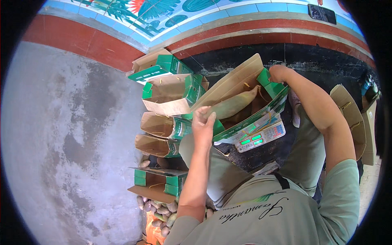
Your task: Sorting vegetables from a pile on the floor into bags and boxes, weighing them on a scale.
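Observation:
A green-and-brown cardboard box stands with its top flaps raised in front of my knees. Inside it lies a long, pale greenish-tan piece of produce, tapered at its right end; its exact kind is unclear. My left hand is closed at the box's left end, thumb inward, close to the produce's left tip. At the far right corner, my right hand has its fingers curled round the green end flap. Beneath the box is a white weighing scale with lit green displays.
Several open cardboard boxes line up to the left. Below them lie many brownish oblong tubers on orange material. More cardboard leans at the right. A phone-like dark device rests on the ledge by the tiled wall.

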The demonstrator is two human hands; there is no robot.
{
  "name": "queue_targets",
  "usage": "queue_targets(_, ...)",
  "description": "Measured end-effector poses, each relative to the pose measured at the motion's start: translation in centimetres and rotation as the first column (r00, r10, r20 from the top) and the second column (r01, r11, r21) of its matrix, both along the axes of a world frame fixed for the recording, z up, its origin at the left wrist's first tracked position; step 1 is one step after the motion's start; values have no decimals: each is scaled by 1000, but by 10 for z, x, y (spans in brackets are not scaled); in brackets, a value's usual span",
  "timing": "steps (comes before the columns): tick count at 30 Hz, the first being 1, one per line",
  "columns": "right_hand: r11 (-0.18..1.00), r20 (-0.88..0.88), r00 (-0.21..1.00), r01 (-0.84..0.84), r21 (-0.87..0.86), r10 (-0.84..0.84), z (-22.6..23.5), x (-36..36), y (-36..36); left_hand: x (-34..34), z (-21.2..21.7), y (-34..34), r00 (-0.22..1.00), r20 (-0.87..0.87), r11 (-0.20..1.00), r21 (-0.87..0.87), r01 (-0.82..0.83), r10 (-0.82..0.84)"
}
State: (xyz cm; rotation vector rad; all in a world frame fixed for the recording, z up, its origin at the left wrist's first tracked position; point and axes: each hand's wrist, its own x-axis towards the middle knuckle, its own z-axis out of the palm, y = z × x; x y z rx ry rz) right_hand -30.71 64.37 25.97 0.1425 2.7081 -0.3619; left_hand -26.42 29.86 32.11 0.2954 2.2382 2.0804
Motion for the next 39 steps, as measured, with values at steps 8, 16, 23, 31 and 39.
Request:
queue_targets(8,999,9,999,33,-1,-33,-6,-1,4,35,22,-79,828,-446,912,-59,-406,339)
queue_targets(16,999,-135,990,-29,17,31,-22,-11,10,144,-115,-230,786,-455,527,-583,-619,419)
queue_targets(23,1000,-100,995,-19,17,20,-15,-5,13,306,-238,-316,843,44,267,-956,-120,536)
queue_targets(31,984,-89,988,111,-139,-124,4,10,5,366,-271,-336,749,151,261,-965,-31,645)
queue_targets(39,877,17,948,299,-376,-317,7,14,20,394,-287,-344,683,185,250,-968,4,706)
